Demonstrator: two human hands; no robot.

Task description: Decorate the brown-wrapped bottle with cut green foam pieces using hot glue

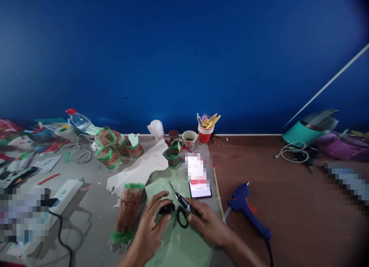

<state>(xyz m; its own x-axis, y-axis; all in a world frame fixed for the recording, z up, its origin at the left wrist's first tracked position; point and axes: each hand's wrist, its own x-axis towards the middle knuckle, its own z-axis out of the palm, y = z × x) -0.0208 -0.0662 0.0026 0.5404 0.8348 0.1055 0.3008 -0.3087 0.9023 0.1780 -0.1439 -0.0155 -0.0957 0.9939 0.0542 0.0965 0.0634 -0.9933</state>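
My left hand (152, 221) is closed on a black marker cap (167, 209), pinched between thumb and fingers. In my right hand (206, 221) is a black marker (184, 203), its bare tip pointing up and to the left. Cap and marker are apart. Between my hands, a pair of scissors (182, 217) with a black handle lies on green paper (184, 246), partly hidden by the marker and right hand. A brown painted tube with green ends (128, 209) lies left of my left hand. Beyond my right hand is a phone (200, 192) with its screen lit.
A blue glue gun (248, 211) lies on the brown tabletop to the right. White torn paper (144, 165), a green paint cup (173, 157), a patterned cup (189, 139) and a red cup of tools (205, 135) stand behind. At left are several painted jars (108, 157) and a power strip (65, 196).
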